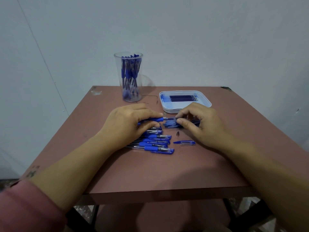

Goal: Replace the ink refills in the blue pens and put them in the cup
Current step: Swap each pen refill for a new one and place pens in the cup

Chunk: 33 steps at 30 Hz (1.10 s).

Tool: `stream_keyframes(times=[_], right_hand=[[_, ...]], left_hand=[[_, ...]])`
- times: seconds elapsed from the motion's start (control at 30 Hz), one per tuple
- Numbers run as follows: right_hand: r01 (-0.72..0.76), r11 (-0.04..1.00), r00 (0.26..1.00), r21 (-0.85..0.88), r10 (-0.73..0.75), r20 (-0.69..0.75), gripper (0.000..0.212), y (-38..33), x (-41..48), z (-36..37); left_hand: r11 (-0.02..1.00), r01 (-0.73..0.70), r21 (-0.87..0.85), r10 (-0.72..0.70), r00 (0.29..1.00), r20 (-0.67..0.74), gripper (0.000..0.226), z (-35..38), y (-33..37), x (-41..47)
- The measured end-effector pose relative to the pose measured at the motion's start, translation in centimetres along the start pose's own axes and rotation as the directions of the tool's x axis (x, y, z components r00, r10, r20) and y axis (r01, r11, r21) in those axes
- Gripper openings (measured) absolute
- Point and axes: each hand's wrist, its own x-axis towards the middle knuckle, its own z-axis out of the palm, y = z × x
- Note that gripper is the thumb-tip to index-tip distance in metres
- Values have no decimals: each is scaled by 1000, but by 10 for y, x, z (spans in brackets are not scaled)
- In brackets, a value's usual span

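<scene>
Gripping 1 blue pen (156,119) in the left hand (132,124), fingers curled round the rubber sleeve, in front of the cup (117,71) and slightly to its right. Pinching a thin refill (170,118) at the pen's open nose with the right hand (199,123), thumb and forefinger closed on it. Possibly seating it, possibly drawing it out: too blurred there to say.

Expect a light, stiff barrel. Best held by the sleeve, the only non-slippery part. Treat the refill as slim, smooth and a little bendy: take hold close to the barrel mouth and push straight along the axis, never sideways. Mind the metal cone (178,133) and the loose cap (184,142), both further forward of the cup than the hands: small, round, apt to roll.

For fresh refills (183,98), reach right of the cup to the white tray (205,102), shallow-rimmed and easy to enter from above. Avoid sweeping the row of roughly 6 capped pens (157,142) under the left wrist, forward of the cup.

Plenty of bare table (167,173) from there to the near edge. Drop finished pens in from above, gently: already crowded, tall, set near the far edge, easy to tip.
</scene>
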Motion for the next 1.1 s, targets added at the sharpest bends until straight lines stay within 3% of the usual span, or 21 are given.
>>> stream_keyframes(times=[0.2, 0.47, 0.57, 0.7, 0.8, 1.1], right_hand=[[-5, 1000, 993, 18, 3, 114, 30, 5, 0, -3], [-116, 993, 944, -21, 117, 309, 8, 13, 4, -4], [-138, 990, 954, 26, 125, 274, 10, 12, 5, -4], [-230, 938, 973, 258, 220, 68, 5, 2, 4, -7], [-212, 912, 975, 350, 222, 12, 8, -5, 2, -7], [-91, 955, 996, 283, 94, 4, 18, -9, 4, 7]], left_hand=[[1000, 0, -2, 0, 1000, -3, 34, -1, 0, 0], [1000, 4, 0, -4, 1000, -8, 31, 1, -1, 0], [1000, 4, 3, -4, 1000, -22, 32, 1, -1, 0], [1000, 8, -8, -9, 1000, -23, 33, 0, -1, 0], [1000, 9, -7, -10, 1000, -14, 32, 1, -1, 0], [1000, -19, 7, 19, 1000, -10, 31, 3, 2, 1]])
